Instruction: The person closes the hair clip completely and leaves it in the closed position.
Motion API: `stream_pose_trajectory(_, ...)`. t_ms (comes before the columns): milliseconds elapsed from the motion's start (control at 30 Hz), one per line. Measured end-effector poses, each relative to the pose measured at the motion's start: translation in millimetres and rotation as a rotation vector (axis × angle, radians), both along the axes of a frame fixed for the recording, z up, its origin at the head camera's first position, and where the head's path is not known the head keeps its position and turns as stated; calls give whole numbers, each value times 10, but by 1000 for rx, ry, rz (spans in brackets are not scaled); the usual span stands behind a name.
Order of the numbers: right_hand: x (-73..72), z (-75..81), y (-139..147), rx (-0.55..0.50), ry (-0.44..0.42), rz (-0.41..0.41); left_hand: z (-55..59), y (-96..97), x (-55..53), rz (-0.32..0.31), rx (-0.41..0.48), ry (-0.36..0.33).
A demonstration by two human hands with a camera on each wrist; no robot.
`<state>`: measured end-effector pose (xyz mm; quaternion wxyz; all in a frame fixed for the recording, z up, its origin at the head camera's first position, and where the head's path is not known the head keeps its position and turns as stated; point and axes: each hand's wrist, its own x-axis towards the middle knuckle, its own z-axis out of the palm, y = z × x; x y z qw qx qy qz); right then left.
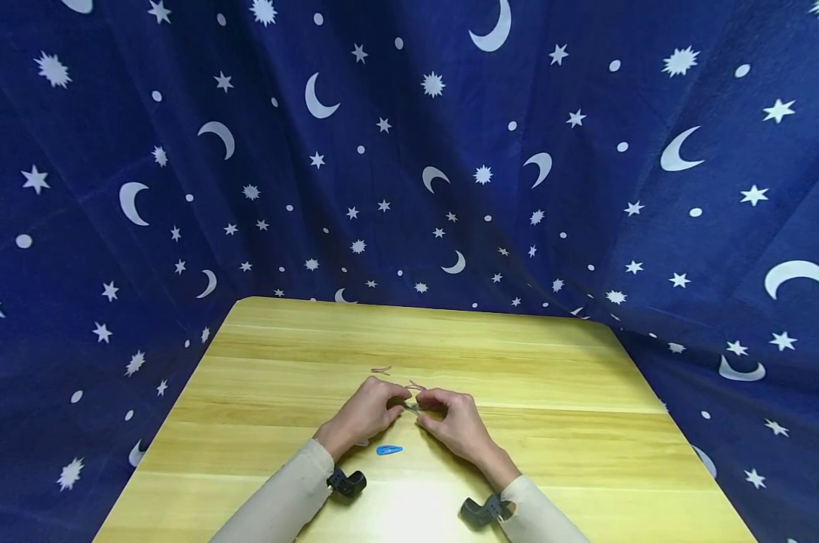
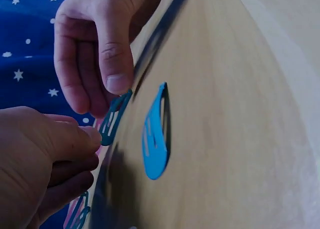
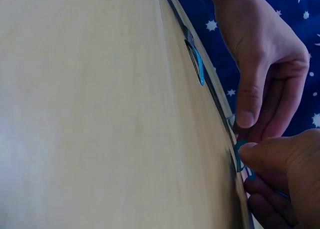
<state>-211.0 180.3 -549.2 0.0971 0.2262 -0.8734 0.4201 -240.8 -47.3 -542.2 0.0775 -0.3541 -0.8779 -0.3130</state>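
A teal snap hair clip (image 2: pixel 114 120) is held between both hands above the table. My left hand (image 1: pixel 370 411) pinches its wide end between thumb and fingers. My right hand (image 1: pixel 453 424) grips the other end, with the thumb at the narrow tip in the left wrist view. Fingers cover parts of the clip in the right wrist view. Nearer to me, between the forearms, a bright blue snap hair clip (image 1: pixel 389 449) lies on the table. Just beyond the fingertips is a pink hair clip (image 1: pixel 416 386), partly hidden by the hands.
Another pink hair clip (image 1: pixel 381 370) lies farther back on the wooden table (image 1: pixel 280 392). A pale clip (image 1: pixel 363 443) shows partly from under my left wrist. Dark blue curtains (image 1: pixel 396 166) with moons and stars hang behind and beside the table.
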Motion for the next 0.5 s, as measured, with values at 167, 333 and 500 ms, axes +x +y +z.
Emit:
stream_pose_trajectory(167, 5, 2, -15, -6, -27, 19, -33, 14, -15, -4, -14, 6)
stream_pose_trajectory(333, -12, -3, -36, -23, -39, 22, -23, 32, -29, -10, -27, 13)
stream_pose_trajectory(500, -22, -11, -41, -39, -47, 17, -10, 40, -27, -10, -37, 25)
